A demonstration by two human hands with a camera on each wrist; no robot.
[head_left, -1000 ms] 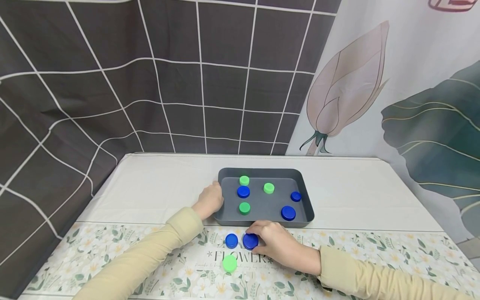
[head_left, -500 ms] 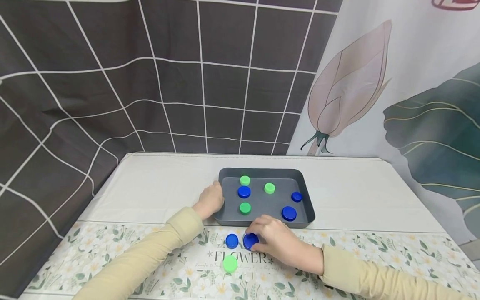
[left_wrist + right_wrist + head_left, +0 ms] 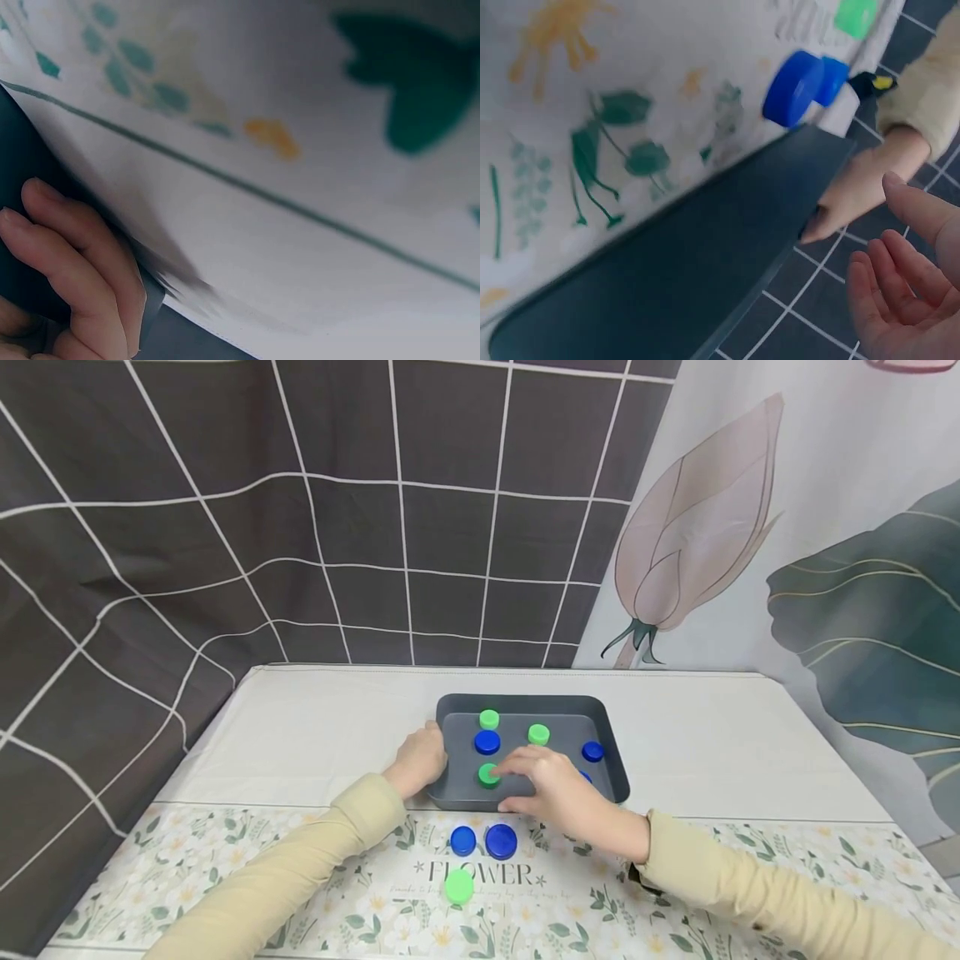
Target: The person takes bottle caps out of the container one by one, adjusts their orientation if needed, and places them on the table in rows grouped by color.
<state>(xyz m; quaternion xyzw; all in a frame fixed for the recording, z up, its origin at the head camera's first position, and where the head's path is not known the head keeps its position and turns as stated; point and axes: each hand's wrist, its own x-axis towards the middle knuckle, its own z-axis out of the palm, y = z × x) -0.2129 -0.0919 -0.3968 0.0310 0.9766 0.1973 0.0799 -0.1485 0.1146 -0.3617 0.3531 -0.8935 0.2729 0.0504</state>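
At the left end of a dark grey tray (image 3: 525,702), my left hand (image 3: 420,758) grips its wall; in the left wrist view its curled fingers (image 3: 82,274) lie against the tray's outer side. My right hand (image 3: 551,783) hovers over the front of the tray, fingers spread apart and holding nothing. Its fingertip overlaps a darker green cap (image 3: 486,776) in the head view. In front of the tray on the cloth lie a larger blue cap (image 3: 501,842), a smaller blue cap (image 3: 462,841) and a light green cap (image 3: 459,887).
Inside the tray also sit two light green caps (image 3: 489,719) and several blue caps (image 3: 487,742); one blue cap at the right is mostly behind my right hand. A floral cloth (image 3: 360,893) covers the near table, and a dark gridded curtain (image 3: 337,527) hangs behind.
My right hand has let go of the larger blue cap on the cloth and moved up and forward over the tray, beside the darker green cap. The left hand stays on the tray.
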